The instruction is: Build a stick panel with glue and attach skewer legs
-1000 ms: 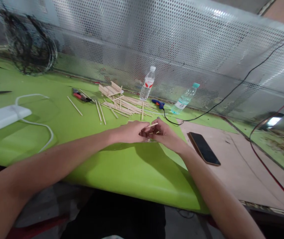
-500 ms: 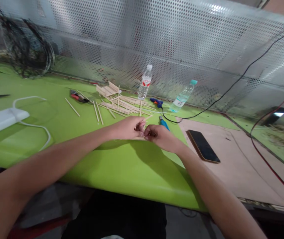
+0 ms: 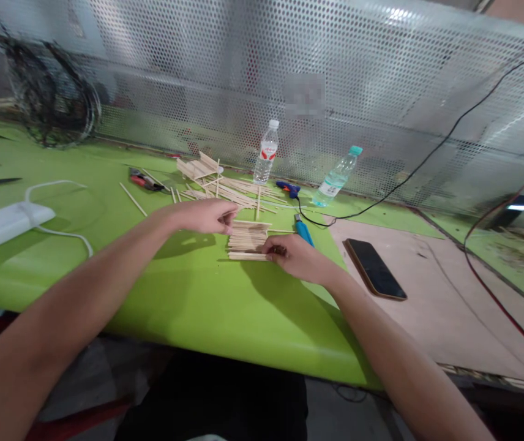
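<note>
A flat panel of thin wooden sticks (image 3: 247, 236), laid side by side, rests on the green table in front of me. With thumb and fingers closed, my right hand (image 3: 295, 256) grips its near right corner. Just beyond the panel's far left corner is my left hand (image 3: 207, 215), raised a little over the table. Its fingertips are pinched together, and what they hold is too small to make out. One wooden stick (image 3: 258, 202) points away from me behind the panel. A blue utility knife (image 3: 303, 231) lies right of the panel.
Behind my hands lie loose sticks (image 3: 239, 195) and a small stick-built frame (image 3: 200, 166). Pliers (image 3: 145, 180), a blue glue gun (image 3: 288, 188) and two bottles, one clear (image 3: 266, 156) and one green-capped (image 3: 336, 179), stand or lie nearby. A phone (image 3: 374, 268) is at right, a white power strip (image 3: 7, 223) at left.
My left hand has moved left and away from the panel, uncovering it; the short stick that stuck out of it no longer shows. My right hand has stayed at the panel's corner.
</note>
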`<state>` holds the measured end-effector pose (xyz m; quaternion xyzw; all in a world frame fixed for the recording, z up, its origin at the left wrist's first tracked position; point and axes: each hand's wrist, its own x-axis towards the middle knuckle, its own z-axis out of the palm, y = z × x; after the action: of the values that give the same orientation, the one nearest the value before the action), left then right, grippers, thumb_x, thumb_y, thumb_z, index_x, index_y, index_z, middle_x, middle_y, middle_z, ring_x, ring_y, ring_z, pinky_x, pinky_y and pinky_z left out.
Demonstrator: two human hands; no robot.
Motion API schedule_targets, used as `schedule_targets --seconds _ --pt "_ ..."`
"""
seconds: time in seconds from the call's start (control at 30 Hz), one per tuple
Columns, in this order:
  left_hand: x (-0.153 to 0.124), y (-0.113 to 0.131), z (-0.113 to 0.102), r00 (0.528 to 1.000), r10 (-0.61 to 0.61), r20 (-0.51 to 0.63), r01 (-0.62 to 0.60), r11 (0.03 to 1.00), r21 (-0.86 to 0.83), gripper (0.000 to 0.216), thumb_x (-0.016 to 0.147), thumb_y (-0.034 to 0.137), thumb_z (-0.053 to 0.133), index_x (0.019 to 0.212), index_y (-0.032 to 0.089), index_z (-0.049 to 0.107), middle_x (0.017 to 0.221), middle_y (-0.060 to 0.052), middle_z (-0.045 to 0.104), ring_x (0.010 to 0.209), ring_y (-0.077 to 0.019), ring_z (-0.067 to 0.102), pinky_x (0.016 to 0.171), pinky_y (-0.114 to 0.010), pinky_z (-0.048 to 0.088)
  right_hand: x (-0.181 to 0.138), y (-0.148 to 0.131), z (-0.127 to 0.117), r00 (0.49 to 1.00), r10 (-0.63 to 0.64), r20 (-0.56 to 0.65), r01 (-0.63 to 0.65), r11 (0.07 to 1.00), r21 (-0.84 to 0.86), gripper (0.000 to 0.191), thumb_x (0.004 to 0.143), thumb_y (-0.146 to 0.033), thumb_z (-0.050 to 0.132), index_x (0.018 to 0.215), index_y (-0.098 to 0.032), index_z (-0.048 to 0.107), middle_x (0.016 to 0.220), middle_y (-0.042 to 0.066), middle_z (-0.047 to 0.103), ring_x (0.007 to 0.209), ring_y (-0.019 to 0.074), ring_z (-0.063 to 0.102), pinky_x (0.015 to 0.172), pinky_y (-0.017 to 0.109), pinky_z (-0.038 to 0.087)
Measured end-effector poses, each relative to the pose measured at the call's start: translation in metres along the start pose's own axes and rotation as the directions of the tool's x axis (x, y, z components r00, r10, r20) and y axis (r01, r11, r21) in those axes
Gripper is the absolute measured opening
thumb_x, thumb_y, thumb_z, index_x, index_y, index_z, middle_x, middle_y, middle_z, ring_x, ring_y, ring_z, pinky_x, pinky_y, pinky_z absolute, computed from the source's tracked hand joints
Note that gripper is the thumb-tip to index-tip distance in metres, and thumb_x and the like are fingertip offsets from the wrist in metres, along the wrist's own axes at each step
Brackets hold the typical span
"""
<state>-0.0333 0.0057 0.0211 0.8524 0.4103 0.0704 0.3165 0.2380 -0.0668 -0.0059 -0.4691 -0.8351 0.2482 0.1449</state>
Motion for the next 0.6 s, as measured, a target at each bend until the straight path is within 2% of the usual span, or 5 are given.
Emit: schedule_targets --seconds 0.1,0.17,0.27,0.43,0.6 --pt "-0.003 -0.004 -0.005 0.998 -0.056 0.042 0.052 0.995 0.088 0.021 0.080 0.031 0.068 0.080 0.021 0.049 0.080 -0.001 0.061 0.070 -0.0164 0.055 0.061 -0.028 0.034 -0.001 -0.002 0.000 1.000 -0.017 -0.002 0.017 0.999 -0.033 0.018 0.088 -0.011 0.056 0.094 -0.019 0.072 0.097 0.006 0.076 0.081 0.0189 0.066 0.073 0.031 0.047" --pt "-0.003 0.000 -0.002 0.998 -0.047 0.037 0.043 0.992 0.118 0.022 0.081 0.032 0.066 0.079 0.022 0.047 0.077 0.000 0.059 0.067 -0.0157 0.053 0.060 -0.028 0.033 -0.002 -0.004 -0.001 0.999 -0.034 -0.003 0.034 0.998 -0.053 0.020 0.088 -0.009 0.056 0.094 -0.019 0.072 0.096 0.006 0.075 0.080 0.0186 0.065 0.072 0.030 0.046" --pt "-0.001 0.013 0.009 0.999 0.033 0.018 -0.035 0.994 0.102 0.021 0.082 0.034 0.065 0.081 0.022 0.048 0.078 0.000 0.061 0.068 -0.0160 0.054 0.062 -0.028 0.033 -0.003 -0.006 -0.001 0.998 -0.058 -0.002 0.057 0.995 -0.078 0.022 0.086 -0.007 0.055 0.095 -0.018 0.071 0.095 0.006 0.074 0.078 0.0180 0.063 0.071 0.029 0.044" --pt "0.002 0.033 0.031 0.981 0.185 0.059 -0.181 0.981 -0.071 0.015 0.083 0.026 0.063 0.086 0.021 0.050 0.092 -0.001 0.069 0.078 -0.0152 0.062 0.067 -0.027 0.039 -0.003 -0.006 0.000 0.996 -0.092 0.010 0.093 0.990 -0.106 0.023 0.086 -0.005 0.053 0.094 -0.017 0.070 0.091 0.007 0.072 0.076 0.0177 0.061 0.069 0.028 0.041" --pt "0.006 0.039 0.043 0.970 0.237 0.053 -0.235 0.971 -0.050 0.024 0.083 0.023 0.065 0.105 0.020 0.058 0.094 -0.001 0.068 0.077 -0.0141 0.061 0.067 -0.025 0.039 -0.003 -0.005 0.001 0.992 -0.124 0.019 0.125 0.982 -0.141 0.023 0.085 -0.004 0.051 0.092 -0.017 0.069 0.091 0.008 0.070 0.077 0.0185 0.060 0.070 0.030 0.040"
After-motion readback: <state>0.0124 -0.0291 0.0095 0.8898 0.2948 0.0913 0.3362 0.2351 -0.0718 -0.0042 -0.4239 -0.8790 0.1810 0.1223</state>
